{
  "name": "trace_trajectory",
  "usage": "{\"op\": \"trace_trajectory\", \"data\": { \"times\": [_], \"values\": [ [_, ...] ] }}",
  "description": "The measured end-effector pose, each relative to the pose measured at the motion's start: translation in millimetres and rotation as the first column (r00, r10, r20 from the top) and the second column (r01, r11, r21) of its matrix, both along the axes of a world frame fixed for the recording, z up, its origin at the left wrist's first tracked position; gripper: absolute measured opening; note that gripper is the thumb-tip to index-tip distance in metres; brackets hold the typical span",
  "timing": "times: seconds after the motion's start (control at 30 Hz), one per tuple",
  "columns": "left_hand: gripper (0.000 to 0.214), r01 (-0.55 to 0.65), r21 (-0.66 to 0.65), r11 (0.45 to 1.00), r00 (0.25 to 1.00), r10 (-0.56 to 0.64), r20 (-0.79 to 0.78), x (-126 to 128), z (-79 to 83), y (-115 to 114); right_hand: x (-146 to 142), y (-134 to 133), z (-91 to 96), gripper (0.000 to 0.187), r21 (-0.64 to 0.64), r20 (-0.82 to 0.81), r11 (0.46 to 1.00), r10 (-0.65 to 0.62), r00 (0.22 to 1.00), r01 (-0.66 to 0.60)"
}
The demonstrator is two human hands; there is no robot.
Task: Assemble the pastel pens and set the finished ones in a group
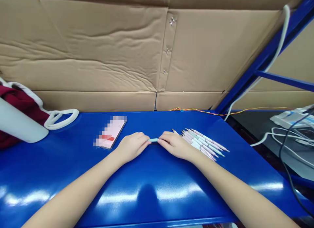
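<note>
Over the middle of the blue table, my left hand (132, 145) pinches one end of a pale blue pen (153, 140). Its other end is between the fingertips of my right hand (177, 145). Only a short stretch of the barrel shows; the fingers cover both ends. Just right of my right hand lies a bunch of pens (203, 142) in white, pink and pale green, side by side and slanting, some partly behind the hand. To the left of my left hand rests a phone (114, 131) with a pink, partly blurred face.
At the far left a pale cylinder (19, 120) leans beside dark red cloth (18, 105) with white straps (61, 120). A cardboard wall (110, 51) backs the blue table (117, 201). Blue metal frame (247, 80) and white cables (282, 136) are on the right.
</note>
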State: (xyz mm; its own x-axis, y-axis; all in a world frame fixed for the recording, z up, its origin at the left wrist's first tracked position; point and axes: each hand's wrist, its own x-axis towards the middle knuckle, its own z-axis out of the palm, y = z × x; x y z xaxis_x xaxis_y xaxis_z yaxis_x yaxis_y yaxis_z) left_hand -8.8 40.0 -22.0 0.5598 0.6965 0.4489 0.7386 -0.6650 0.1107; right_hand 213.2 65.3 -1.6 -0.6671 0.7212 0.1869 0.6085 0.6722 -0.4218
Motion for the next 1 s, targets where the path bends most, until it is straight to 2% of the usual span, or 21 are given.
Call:
{"op": "trace_trajectory", "data": {
  "times": [0.1,0.4,0.47,0.53,0.67,0.87,1.0],
  "values": [
    [0.030,-0.011,0.014,1.000,1.000,0.011,-0.015,-1,1.1,0,2,3,-2.7,0.025,0.002,-0.004,0.999,0.044,0.999,-0.044],
    [0.027,-0.010,-0.029,1.000,1.000,0.009,-0.027,-4,4.8,-1,3,5,-9.0,0.017,0.208,-0.023,0.978,0.039,0.999,-0.033],
    [0.025,-0.012,-0.022,1.000,0.999,0.011,-0.040,-5,4.9,-2,1,1,-6.4,0.012,0.183,-0.012,0.983,0.025,1.000,-0.023],
    [0.025,-0.016,-0.005,1.000,0.998,0.016,-0.058,-5,4.5,-2,0,-2,-3.4,0.010,0.106,-0.012,0.994,0.021,1.000,-0.020],
    [0.025,-0.029,0.013,0.999,0.995,0.030,-0.100,-5,4.0,-2,-3,-3,-2.4,0.021,-0.007,0.002,0.999,0.038,0.999,-0.038],
    [0.026,-0.014,-0.025,1.000,0.997,0.011,-0.081,-6,4.8,-2,-1,-1,-5.4,0.021,0.105,0.104,0.994,-0.005,0.995,-0.006],
    [0.028,-0.006,-0.032,0.999,0.998,0.004,-0.067,-6,4.1,-2,0,-3,-2.2,0.013,0.065,0.034,0.998,-0.018,0.999,0.016]
  ]
}}
